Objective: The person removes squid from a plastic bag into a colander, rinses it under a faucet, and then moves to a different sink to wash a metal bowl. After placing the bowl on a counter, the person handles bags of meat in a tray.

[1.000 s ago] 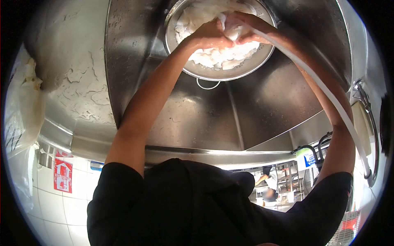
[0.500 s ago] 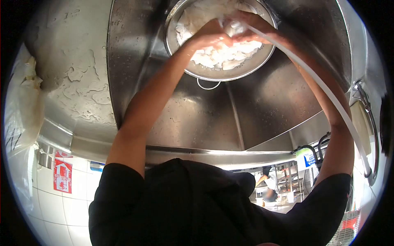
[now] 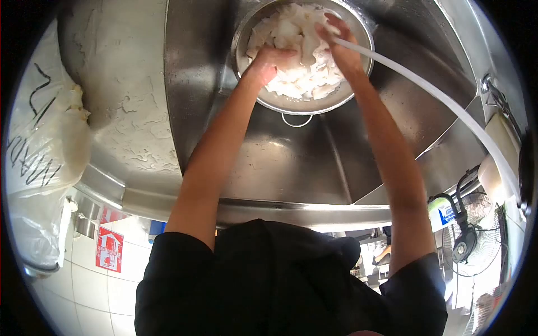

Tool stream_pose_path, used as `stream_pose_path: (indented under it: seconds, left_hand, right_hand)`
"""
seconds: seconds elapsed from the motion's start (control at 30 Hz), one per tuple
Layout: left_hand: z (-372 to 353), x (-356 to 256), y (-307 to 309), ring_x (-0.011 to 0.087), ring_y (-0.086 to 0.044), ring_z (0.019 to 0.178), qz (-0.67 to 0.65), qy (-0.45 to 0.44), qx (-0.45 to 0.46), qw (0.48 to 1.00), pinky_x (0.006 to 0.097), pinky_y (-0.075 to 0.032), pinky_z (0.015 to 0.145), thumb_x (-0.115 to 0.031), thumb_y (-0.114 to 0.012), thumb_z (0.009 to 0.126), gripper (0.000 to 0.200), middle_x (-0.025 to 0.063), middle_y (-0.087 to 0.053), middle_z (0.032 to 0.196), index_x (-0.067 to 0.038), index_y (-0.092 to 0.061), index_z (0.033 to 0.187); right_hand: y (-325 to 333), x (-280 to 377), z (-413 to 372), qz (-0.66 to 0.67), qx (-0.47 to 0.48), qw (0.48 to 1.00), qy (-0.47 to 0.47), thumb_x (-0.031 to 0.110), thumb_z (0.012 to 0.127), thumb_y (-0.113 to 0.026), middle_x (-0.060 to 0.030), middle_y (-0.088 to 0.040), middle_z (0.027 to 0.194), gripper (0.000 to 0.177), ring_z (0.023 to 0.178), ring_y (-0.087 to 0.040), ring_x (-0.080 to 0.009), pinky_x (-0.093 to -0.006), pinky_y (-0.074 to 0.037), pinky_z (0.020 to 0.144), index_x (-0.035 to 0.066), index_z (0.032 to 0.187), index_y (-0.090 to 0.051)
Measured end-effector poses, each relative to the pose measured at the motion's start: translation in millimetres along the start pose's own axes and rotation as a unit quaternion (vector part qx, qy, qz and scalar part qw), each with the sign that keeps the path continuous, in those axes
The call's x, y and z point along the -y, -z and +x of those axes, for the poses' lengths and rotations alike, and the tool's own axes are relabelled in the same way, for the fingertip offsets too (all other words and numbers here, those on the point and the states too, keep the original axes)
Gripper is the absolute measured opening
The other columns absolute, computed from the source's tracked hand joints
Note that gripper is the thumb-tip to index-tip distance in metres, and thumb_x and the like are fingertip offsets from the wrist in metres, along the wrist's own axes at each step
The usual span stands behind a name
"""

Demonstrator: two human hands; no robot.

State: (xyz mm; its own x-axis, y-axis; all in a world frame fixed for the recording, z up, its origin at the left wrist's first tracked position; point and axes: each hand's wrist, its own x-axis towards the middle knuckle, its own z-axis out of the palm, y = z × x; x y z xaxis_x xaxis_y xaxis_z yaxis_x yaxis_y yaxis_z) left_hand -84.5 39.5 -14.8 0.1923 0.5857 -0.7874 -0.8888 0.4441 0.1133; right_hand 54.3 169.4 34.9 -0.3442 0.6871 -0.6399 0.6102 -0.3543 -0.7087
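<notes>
A round metal colander [image 3: 361, 89] holds a heap of white, wet-looking pieces [image 3: 305, 84]. My left hand [image 3: 272, 60] lies over the left part of the heap, its fingers stretched to the right against the pieces. At the upper right of the colander, my right hand [image 3: 343, 45] hovers over the heap with its fingers spread. A whitish hose [image 3: 426, 87] comes in from the right, and its end is in front of my right palm. Whether any finger grips it is not clear.
The colander sits in a deep metal sink [image 3: 269, 168]. Left of it is a wet metal counter [image 3: 129, 112], with a marked plastic bag [image 3: 50, 145] at the far left. A fan [image 3: 468, 241] and a red wall sign [image 3: 109, 249] are below.
My hands were close together over the colander and are now apart, the left lower on the heap, the right with fingers spread. The view has shifted, showing more of the bag and fan.
</notes>
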Motion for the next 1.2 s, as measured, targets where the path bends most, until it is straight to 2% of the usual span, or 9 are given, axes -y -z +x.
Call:
stream_pose_path:
  seconds: [0.1,0.3,0.5,0.63,0.67,0.73,0.83,0.93,1.2]
  left_hand:
    - [-4.2,4.5,-20.4,0.0235,-0.057,0.099,0.037,-0.099,0.051,0.993,0.0345,-0.048,0.086,0.007,-0.063,0.067,0.057,0.0109,-0.056,0.108,0.0,-0.043,0.12]
    - [-21.5,11.9,-36.8,0.0217,-0.052,0.104,0.102,-0.16,0.031,0.981,0.0358,-0.046,0.088,0.007,-0.061,0.066,0.058,0.0093,-0.054,0.106,-0.004,-0.042,0.12]
    - [-28.0,2.1,-43.3,0.0234,-0.055,0.1,0.003,-0.171,0.017,0.985,0.0385,-0.042,0.089,-0.003,-0.054,0.075,0.038,0.0105,-0.057,0.107,0.001,-0.051,0.113]
    - [-21.7,-7.4,-46.0,0.0208,-0.057,0.094,0.023,-0.097,0.054,0.994,0.0339,-0.047,0.081,0.005,-0.059,0.064,0.053,0.0079,-0.057,0.103,-0.004,-0.047,0.115]
    - [-21.3,-6.6,-46.9,0.0209,-0.057,0.093,0.08,-0.13,0.022,0.988,0.033,-0.047,0.08,0.004,-0.059,0.062,0.053,0.0084,-0.057,0.1,-0.003,-0.048,0.114]
    - [-21.2,-10.4,-47.2,0.0216,-0.056,0.093,0.149,-0.15,0.005,0.977,0.0318,-0.047,0.081,0.001,-0.061,0.059,0.058,0.0096,-0.056,0.101,0.0,-0.045,0.115]
    - [-23.2,-15.3,-48.0,0.0231,-0.054,0.098,0.351,-0.191,-0.007,0.917,0.0314,-0.046,0.083,-0.003,-0.064,0.054,0.071,0.0127,-0.05,0.109,0.001,-0.037,0.12]
    - [-24.4,-7.1,-48.3,0.0232,-0.054,0.098,0.318,-0.201,-0.011,0.926,0.0331,-0.047,0.084,-0.001,-0.063,0.058,0.069,0.0122,-0.05,0.11,-0.001,-0.035,0.122]
    - [-46.0,-17.2,-46.2,0.0266,-0.053,0.103,0.122,-0.087,0.013,0.989,0.039,-0.044,0.089,-0.004,-0.057,0.064,0.054,0.0121,-0.053,0.11,-0.001,-0.044,0.116]
  right_hand:
    - [-26.1,-18.7,-17.5,-0.095,-0.027,0.995,0.014,0.052,0.075,-0.065,-0.0189,-0.045,0.127,0.077,0.115,-0.047,-0.0233,-0.0313,-0.048,0.079,0.011,0.133,-0.037]
    - [-39.3,-4.4,-20.2,-0.048,-0.21,0.973,0.078,0.017,0.089,-0.05,-0.0069,-0.062,0.075,0.019,0.072,-0.06,-0.0177,-0.0289,-0.048,0.071,0.001,0.087,-0.061]
    - [-24.1,15.8,-49.4,0.292,-0.061,0.955,0.001,0.017,0.083,-0.057,-0.0111,-0.061,0.101,0.029,0.09,-0.058,-0.0144,-0.0279,-0.046,0.075,0.001,0.108,-0.056]
    - [-16.6,2.3,-47.9,0.153,0.047,0.987,0.022,0.018,0.082,-0.061,-0.0055,-0.058,0.1,0.04,0.087,-0.053,-0.0159,-0.0288,-0.041,0.077,0.002,0.117,-0.051]
    - [-8.2,-3.6,-38.8,-0.016,0.051,0.998,0.02,0.013,0.079,-0.06,-0.0034,-0.057,0.098,0.045,0.082,-0.051,-0.0138,-0.0267,-0.041,0.073,0.007,0.122,-0.048]
    - [3.8,-1.0,-34.1,-0.02,0.062,0.99,0.124,0.011,0.078,-0.059,-0.0038,-0.058,0.097,0.047,0.081,-0.051,-0.0138,-0.0266,-0.041,0.073,0.01,0.123,-0.047]
    - [18.8,26.7,-34.7,0.06,0.133,0.985,0.09,0.005,0.073,-0.057,-0.0083,-0.056,0.105,0.056,0.09,-0.052,-0.0189,-0.0298,-0.041,0.081,0.016,0.126,-0.044]
    - [20.1,39.3,-34.2,0.073,0.209,0.971,0.086,-0.001,0.063,-0.054,-0.0124,-0.046,0.123,0.07,0.117,-0.041,-0.0274,-0.0358,-0.035,0.098,0.019,0.129,-0.041]
    - [17.1,-0.2,-20.4,0.222,0.256,0.939,0.052,-0.001,0.068,-0.052,-0.0121,-0.043,0.128,0.063,0.12,-0.04,-0.027,-0.0355,-0.036,0.097,0.012,0.129,-0.043]
